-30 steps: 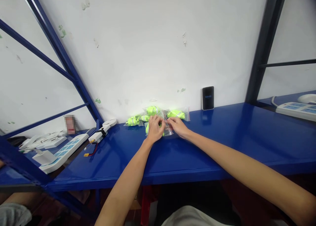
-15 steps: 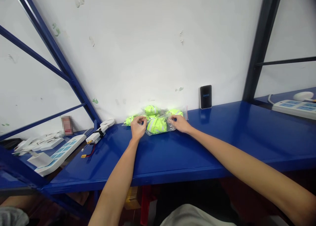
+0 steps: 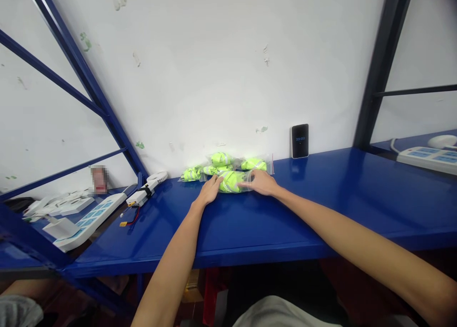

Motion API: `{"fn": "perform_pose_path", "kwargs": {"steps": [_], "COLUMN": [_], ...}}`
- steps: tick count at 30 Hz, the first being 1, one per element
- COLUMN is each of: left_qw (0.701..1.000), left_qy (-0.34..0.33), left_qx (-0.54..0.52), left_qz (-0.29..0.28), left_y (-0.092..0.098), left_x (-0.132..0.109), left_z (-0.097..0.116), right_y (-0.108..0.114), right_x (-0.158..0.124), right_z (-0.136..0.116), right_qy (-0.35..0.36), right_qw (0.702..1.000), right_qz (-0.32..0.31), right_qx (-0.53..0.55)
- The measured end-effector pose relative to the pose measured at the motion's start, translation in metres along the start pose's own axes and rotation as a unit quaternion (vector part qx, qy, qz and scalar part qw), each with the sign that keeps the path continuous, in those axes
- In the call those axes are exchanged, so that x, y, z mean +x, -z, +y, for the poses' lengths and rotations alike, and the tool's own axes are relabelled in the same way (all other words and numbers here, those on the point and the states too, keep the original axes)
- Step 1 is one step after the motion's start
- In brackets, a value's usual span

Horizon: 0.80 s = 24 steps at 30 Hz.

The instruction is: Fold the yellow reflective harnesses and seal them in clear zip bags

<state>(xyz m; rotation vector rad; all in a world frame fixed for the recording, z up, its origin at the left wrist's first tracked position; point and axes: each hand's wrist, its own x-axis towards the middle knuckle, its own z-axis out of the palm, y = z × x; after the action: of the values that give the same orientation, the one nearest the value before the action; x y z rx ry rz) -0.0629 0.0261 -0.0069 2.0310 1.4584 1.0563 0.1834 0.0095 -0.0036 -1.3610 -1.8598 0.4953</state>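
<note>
Workshop or packing station: blue steel shelving bench (image 3: pixel 321 208) against a scuffed white wall (image 3: pixel 214 70); power strips (image 3: pixel 89 222), loose battery wiring (image 3: pixel 130 217).

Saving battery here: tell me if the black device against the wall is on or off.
On: the black device shows faint blue digits lit on its dark screen.

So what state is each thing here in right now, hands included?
Left hand, open, flat on the front bag's left end.
Right hand, fingers on that bag's right end; grip unclear.
Front bag, lying on the blue shelf, neon-yellow item inside.
Other bags, filled, lying behind it by the wall.
Black device, upright against the wall, display lit.
White fan, lying down; running or not, unclear.
</note>
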Motion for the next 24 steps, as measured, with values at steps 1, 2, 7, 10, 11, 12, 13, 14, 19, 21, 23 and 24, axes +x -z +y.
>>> {"fn": "perform_pose_path", "kwargs": {"steps": [1,2,7,10,11,12,13,14,19,21,23,24], "left_qw": [1.0,0.999,0.977,0.952,0.944,0.937,0.929,0.923,0.91,0.909,0.902,0.9], "left_qy": [-0.002,-0.007,0.006,0.032,0.034,0.033,0.032,0.032,0.064,0.08,0.096,0.105], "left_qx": [-0.027,-0.051,-0.211,-0.303,-0.326,-0.347,-0.367,-0.383,-0.408,-0.41,-0.42,-0.423], "left_qz": [0.003,0.004,-0.015,-0.026,-0.028,-0.028,-0.027,-0.027,-0.019,-0.016,-0.007,0.003], "left_y": [0.0,-0.001,-0.006,-0.006,-0.005,-0.004,-0.003,-0.002,0.002,0.002,0.0,-0.001], "left_x": [0.0,0.001,0.002,0.001,0.0,0.0,-0.001,-0.001,-0.002,-0.001,0.0,0.001], "left_z": [0.0,0.0,0.004,0.006,0.007,0.008,0.009,0.011,0.016,0.017,0.015,0.014], "right_y": [0.0,-0.001,0.001,0.003,0.003,0.004,0.004,0.004,0.003,0.002,-0.001,-0.002], "right_x": [0.0,-0.001,0.0,0.002,0.002,0.002,0.002,0.002,-0.001,-0.001,0.001,0.002], "right_z": [-0.001,-0.003,-0.003,-0.001,0.0,0.0,0.0,-0.001,-0.003,-0.002,0.0,0.001], "right_qy": [-0.007,-0.007,0.002,-0.035,-0.049,-0.059,-0.063,-0.06,-0.013,-0.001,0.006,0.008], "right_qw": [1.0,1.0,0.988,0.975,0.973,0.972,0.972,0.972,0.966,0.973,0.982,0.987], "right_qz": [-0.004,-0.015,-0.085,-0.086,-0.082,-0.076,-0.07,-0.066,-0.097,-0.069,-0.022,-0.004], "right_qx": [0.01,0.024,0.127,0.203,0.212,0.214,0.215,0.217,0.24,0.222,0.185,0.162]}}
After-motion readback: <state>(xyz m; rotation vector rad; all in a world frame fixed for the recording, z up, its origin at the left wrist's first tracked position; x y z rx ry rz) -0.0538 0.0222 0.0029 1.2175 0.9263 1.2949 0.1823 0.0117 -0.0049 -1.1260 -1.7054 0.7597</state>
